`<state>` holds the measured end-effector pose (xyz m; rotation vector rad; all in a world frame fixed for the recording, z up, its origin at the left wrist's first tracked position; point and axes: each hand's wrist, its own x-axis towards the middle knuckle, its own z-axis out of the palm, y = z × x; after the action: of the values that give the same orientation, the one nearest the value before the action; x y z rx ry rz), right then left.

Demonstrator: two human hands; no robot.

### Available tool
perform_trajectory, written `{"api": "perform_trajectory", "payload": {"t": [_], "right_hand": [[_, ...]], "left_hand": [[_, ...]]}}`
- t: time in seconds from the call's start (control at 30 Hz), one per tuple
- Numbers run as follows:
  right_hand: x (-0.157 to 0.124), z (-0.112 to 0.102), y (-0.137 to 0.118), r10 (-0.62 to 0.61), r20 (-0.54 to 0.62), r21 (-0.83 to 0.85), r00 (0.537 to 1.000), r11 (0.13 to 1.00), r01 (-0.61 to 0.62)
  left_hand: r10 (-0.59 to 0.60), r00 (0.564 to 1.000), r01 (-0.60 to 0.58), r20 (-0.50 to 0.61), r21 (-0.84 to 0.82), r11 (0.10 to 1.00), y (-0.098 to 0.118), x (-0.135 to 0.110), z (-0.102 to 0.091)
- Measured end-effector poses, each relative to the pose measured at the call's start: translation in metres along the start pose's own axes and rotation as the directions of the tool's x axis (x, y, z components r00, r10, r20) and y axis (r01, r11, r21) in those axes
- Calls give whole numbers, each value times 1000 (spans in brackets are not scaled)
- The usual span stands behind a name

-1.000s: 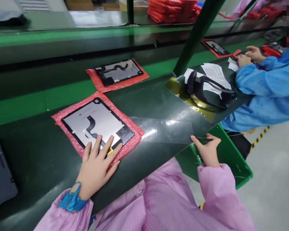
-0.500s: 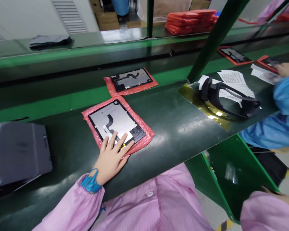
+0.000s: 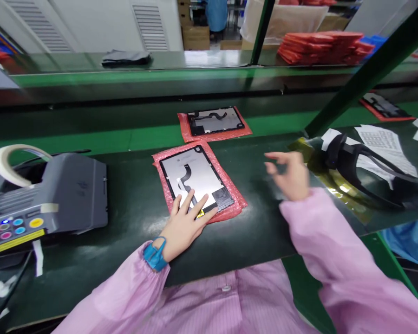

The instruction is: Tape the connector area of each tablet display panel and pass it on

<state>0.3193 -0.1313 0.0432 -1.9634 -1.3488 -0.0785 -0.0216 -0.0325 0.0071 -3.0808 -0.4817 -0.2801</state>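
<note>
My left hand, with a blue strap at the wrist, lies flat with fingers spread over the near edge of a tablet screen panel. The panel rests back side up on a pink bubble-wrap bag. A black flex cable curves over its silver back, and a bit of yellow tape shows by my fingers. To the right, my right hand hovers above the bench, slightly blurred, thumb and forefinger apart with nothing visible between them. Behind lies a second screen panel on another pink bag.
A grey tape dispenser with coloured buttons and a tape roll stands left. On the right are a black head strap, printed paper sheets, yellow film and a slanting green post. Red bags are stacked behind.
My right hand has risen from the green bin below the bench edge to above the bench. My left hand stays on the panel. The view has turned left, bringing the tape dispenser further into sight.
</note>
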Motion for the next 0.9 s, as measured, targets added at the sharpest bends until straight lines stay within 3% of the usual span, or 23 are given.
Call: {"api": "perform_trajectory", "payload": {"t": [0.03, 0.1, 0.2, 0.3, 0.47, 0.6, 0.67, 0.7, 0.77, 0.83, 0.9], "right_hand": [[32, 29, -16, -60, 77, -11, 995, 998, 61], [90, 79, -46, -192, 378, -144, 906, 954, 262], [155, 127, -75, -236, 493, -179, 837, 914, 363], [187, 148, -81, -239, 546, -212, 803, 888, 408], [201, 167, -80, -265, 562, -250, 784, 849, 466], [222, 164, -78, -239, 463, -303, 853, 862, 406], [239, 150, -73, -230, 353, -306, 907, 888, 344], [246, 139, -70, -244, 271, -265, 931, 911, 315], [256, 114, -67, -289, 75, -67, 954, 953, 294], [252, 85, -67, -310, -93, 219, 946, 921, 323], [232, 58, -71, -291, -178, 439, 940, 831, 341]], "left_hand": [[3, 1000, -3, -7, -5, 1000, 0, -1, 1], [2, 1000, -2, -22, -12, 1000, 1, -4, 2], [-5, 1000, 5, -15, -16, 1000, 2, -8, 4], [-15, 1000, 15, -7, -12, 1000, 3, -11, 8], [-38, 999, 37, -11, -34, 999, 6, -11, 19], [-94, 995, 97, 35, -77, 992, -10, 15, 15], [-173, 983, 181, 55, -222, 958, -30, 42, 5], [-230, 971, 237, 61, -339, 910, -42, 57, -1], [-441, 894, 373, 79, -676, 635, -66, 88, -14], [-499, 861, 383, 94, -766, 517, -86, 115, -24], [-520, 847, 381, 111, -809, 448, -96, 133, -32]]}}
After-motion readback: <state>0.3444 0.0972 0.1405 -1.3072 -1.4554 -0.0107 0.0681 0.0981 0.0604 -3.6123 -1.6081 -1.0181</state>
